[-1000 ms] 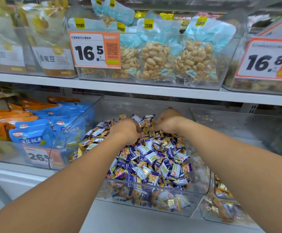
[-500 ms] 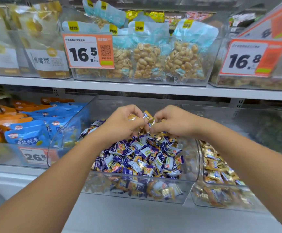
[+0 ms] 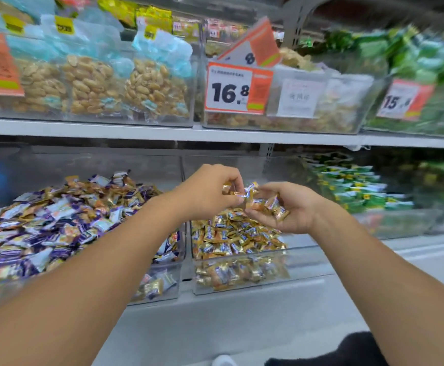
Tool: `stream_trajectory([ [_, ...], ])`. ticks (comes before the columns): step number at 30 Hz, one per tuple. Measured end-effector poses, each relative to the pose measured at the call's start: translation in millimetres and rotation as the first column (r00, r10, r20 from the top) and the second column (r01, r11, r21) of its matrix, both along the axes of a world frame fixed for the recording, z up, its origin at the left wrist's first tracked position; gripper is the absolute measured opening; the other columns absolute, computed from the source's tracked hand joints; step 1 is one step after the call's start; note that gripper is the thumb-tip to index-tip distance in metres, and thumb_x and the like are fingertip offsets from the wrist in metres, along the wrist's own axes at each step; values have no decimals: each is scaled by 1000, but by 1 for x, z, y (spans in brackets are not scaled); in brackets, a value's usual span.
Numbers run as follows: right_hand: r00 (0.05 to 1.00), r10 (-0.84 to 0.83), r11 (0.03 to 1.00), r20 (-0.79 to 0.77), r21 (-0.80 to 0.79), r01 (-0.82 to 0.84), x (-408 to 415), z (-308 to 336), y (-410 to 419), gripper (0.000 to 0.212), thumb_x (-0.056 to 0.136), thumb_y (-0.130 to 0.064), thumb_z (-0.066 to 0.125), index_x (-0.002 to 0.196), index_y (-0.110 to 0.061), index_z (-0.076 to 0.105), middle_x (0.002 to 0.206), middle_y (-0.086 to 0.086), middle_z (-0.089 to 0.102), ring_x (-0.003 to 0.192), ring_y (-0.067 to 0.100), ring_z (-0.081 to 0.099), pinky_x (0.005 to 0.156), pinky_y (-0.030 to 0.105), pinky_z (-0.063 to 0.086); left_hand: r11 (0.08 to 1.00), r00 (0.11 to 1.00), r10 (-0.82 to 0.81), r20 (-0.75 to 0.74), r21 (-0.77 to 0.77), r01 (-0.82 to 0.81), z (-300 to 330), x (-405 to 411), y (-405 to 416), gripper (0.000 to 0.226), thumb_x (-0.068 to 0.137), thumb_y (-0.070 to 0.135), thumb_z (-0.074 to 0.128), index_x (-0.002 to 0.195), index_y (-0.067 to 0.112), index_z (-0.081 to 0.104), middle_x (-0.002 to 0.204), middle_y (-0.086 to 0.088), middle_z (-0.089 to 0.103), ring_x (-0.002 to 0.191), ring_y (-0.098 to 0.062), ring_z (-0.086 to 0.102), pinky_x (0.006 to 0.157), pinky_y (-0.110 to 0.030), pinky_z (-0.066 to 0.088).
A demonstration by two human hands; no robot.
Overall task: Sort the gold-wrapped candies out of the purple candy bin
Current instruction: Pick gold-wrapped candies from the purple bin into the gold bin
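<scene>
Both hands are now carried rightward off the purple candy bin (image 3: 83, 220). Gold-wrapped candies (image 3: 265, 203) are cupped in the right hand (image 3: 289, 207) and pinched by the left hand (image 3: 210, 191), directly above the gold bin (image 3: 302, 262).

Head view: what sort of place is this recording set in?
Most likely a shop's bulk snack aisle: orange price tags on clear bins, bagged peanuts on a shelf, and loose gold-wrapped candies in an open bin.
</scene>
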State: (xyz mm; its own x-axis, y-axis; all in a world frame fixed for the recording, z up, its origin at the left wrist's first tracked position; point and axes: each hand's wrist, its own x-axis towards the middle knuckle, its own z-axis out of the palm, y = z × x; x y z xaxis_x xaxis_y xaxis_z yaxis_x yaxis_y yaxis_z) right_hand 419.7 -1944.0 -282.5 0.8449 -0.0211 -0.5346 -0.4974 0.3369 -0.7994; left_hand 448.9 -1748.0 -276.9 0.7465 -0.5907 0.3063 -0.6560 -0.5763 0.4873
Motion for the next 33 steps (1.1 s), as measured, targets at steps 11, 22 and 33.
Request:
stream_trajectory([
  [11, 986, 103, 993, 132, 52, -111, 25, -10, -26, 101, 84, -87, 18, 133, -9, 60, 138, 19, 59, 117, 33, 53, 106, 49, 37, 983, 993, 31, 113, -182, -10, -14, 4, 11, 28, 93, 24, 67, 121, 26, 65, 113, 14, 67, 109, 2, 59, 96, -16, 41],
  [22, 432, 840, 192, 329, -924, 330, -10, 22, 123, 18, 92, -12, 60, 99, -21, 74, 83, -8, 71, 77, 7, 63, 72, 24, 52, 856, 871, 484, 80, 167, -490, -43, 17, 165, 49, 84, 44, 72, 124, 18, 64, 123, -5, 67, 116, -26, 60, 96, -39, 49],
  [33, 631, 703, -112, -328, -927, -357, 119, -2, 220, 48, 98, -31, 63, 138, -8, 50, 117, 10, 59, 79, 21, 61, 80, 34, 60, 848, 845, 529, -81, 90, -522, -68, 31, 212, 36, 90, 26, 70, 124, 16, 65, 97, 7, 62, 89, -14, 59, 81, -30, 48],
])
